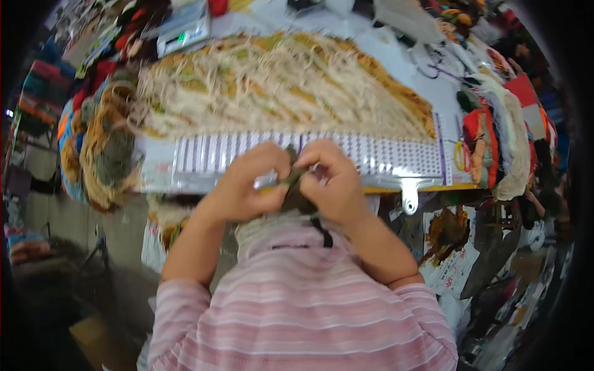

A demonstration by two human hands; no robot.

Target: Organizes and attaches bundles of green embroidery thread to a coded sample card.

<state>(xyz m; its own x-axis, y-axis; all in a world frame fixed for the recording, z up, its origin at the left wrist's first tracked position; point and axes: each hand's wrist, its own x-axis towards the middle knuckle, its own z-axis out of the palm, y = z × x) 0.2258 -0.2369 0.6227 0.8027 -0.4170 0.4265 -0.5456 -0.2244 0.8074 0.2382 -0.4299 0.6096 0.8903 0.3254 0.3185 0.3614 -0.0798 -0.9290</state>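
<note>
Both my hands meet at the table's near edge, in front of my body. My left hand (257, 179) pinches a bundle of dark olive yarn (293, 179) from one side. From the other side my right hand (331, 181) grips the same yarn, its thumb and forefinger closed. The yarn's lower end hangs toward my lap. Just beyond my hands lies a white sheet with a purple grid pattern (383, 156). Past that spreads a half-round fringed textile (278, 86) in cream, mustard and olive, its loose strands lying across it.
Skeins of yarn (114, 142) hang over the table's left end, more skeins (504, 136) over its right. A metal bulldog clip (409, 196) grips the near edge. A digital scale (182, 38) stands at the back left. Brown yarn (450, 235) lies on printed paper at lower right.
</note>
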